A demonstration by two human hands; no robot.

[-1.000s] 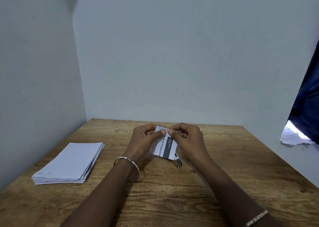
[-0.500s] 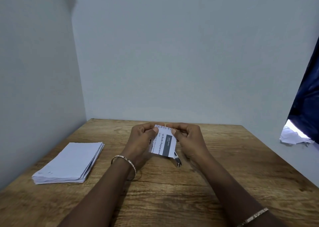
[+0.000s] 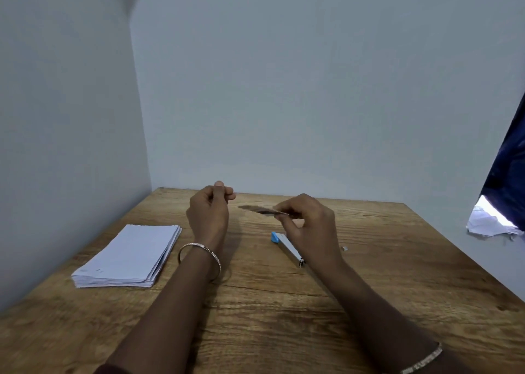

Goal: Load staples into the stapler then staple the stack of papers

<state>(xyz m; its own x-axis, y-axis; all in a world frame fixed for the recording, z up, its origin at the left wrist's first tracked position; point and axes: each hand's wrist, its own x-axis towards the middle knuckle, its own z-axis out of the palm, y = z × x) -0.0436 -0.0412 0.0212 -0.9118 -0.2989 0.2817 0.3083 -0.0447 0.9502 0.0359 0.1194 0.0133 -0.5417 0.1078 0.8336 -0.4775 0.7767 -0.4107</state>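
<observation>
A stack of white papers (image 3: 129, 255) lies on the wooden table (image 3: 255, 317) at the left. The stapler (image 3: 287, 244), silver with a blue tip, rests on the table partly under my right hand. My right hand (image 3: 308, 226) pinches a small printed set of papers (image 3: 262, 210), which is held nearly flat, edge-on and blurred, above the table. My left hand (image 3: 210, 210) is raised to the left of it, fingers curled with the tips pressed together; I see nothing in it.
A tiny metal piece (image 3: 345, 248) lies on the table to the right of my right hand. Pale walls close the left and back. At the far right edge hang dark blue cloth (image 3: 508, 169) and crumpled white paper (image 3: 488, 223).
My hands have parted. The left hand let go of the printed papers and lifted away; the right hand swung them from upright to nearly flat. The stapler's blue tip now shows.
</observation>
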